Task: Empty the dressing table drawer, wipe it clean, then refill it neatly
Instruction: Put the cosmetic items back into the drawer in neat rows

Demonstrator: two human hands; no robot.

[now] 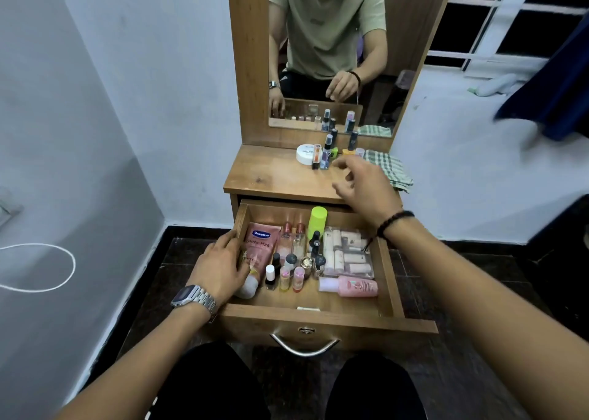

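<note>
The wooden drawer (pixel 387 269) is pulled out and holds several cosmetics. A pink Vaseline tube (pixel 259 247) lies at its left side. My left hand (pixel 220 268) rests on that tube by the drawer's left wall, fingers lying over it. Small nail polish bottles (pixel 285 274) stand in the middle, a green-capped bottle (pixel 317 220) at the back. A clear pouch of small tubes (pixel 349 254) and a pink bottle (pixel 353 287) lie at the right. My right hand (pixel 363 185) hovers above the tabletop, fingers loose and holding nothing. A checked cloth (pixel 387 169) lies on the tabletop.
On the dressing table top (pixel 271 174) stand a white round jar (pixel 305 154) and several small bottles (pixel 328 152), just beyond my right hand. The mirror (pixel 331 53) rises behind them. White walls close in left and right; my knees are below the drawer front.
</note>
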